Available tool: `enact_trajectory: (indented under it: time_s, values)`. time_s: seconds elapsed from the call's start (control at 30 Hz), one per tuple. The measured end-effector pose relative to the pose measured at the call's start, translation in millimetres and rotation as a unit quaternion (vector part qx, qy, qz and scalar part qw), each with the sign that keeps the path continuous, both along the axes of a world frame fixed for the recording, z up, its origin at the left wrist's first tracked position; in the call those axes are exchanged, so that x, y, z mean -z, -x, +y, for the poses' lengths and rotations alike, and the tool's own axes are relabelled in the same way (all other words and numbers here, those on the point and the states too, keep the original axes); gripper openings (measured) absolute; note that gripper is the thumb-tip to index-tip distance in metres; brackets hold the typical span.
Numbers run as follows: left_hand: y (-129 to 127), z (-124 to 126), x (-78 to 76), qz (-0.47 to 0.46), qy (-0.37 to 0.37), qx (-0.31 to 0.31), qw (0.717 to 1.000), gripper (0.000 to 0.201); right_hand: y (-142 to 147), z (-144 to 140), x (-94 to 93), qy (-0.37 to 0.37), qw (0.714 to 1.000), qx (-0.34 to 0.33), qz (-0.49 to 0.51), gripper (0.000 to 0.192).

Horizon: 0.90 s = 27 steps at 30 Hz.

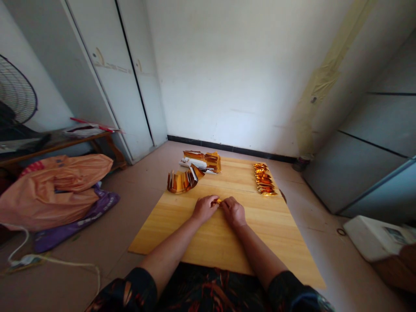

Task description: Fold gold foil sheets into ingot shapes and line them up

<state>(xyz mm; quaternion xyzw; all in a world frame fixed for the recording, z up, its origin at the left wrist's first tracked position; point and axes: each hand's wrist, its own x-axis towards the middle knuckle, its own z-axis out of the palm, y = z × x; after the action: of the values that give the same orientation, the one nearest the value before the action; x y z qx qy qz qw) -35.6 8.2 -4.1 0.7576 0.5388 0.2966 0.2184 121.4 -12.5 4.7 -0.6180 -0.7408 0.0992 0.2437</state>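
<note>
Over the middle of the wooden board [260, 242], my left hand [205, 209] and my right hand [233, 211] are close together. Between their fingertips is a small piece of shiny gold foil paper [218, 202], pinched from both sides; most of it is hidden by the fingers. Beyond my left hand lies a curved stack of gold foil sheets [182, 181], with another pile of foil and white paper [201, 161] behind it. To the far right stands a row of folded gold foil pieces [264, 180], set one behind another.
A white wall [234, 78] rises past the board, with a cabinet [107, 78] at left and grey panels [373, 130] at right. Orange and purple bags [65, 186] and a white cable [74, 262] lie on the left floor. A white box [373, 236] sits at right.
</note>
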Motion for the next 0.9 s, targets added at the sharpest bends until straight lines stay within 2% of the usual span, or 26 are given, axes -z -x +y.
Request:
enact_trajectory:
  time_s: [0.3,0.6,0.9]
  values:
    - [-5.1,1.4,-0.8,-0.021,0.053,-0.025,0.998,0.038,0.6,0.0,1.4,-0.010,1.000,0.014,0.011,0.027]
    - [-4.1,-1.7,-3.1,-0.024,0.036,-0.021,0.999,0.036,-2.4,3.2,7.6,-0.031,0.998,0.001,0.046,0.025]
    - [0.8,-1.2,4.3,-0.055,0.023,-0.020,0.998,0.049,-5.5,7.3,19.0,-0.095,0.989,-0.020,0.115,0.021]
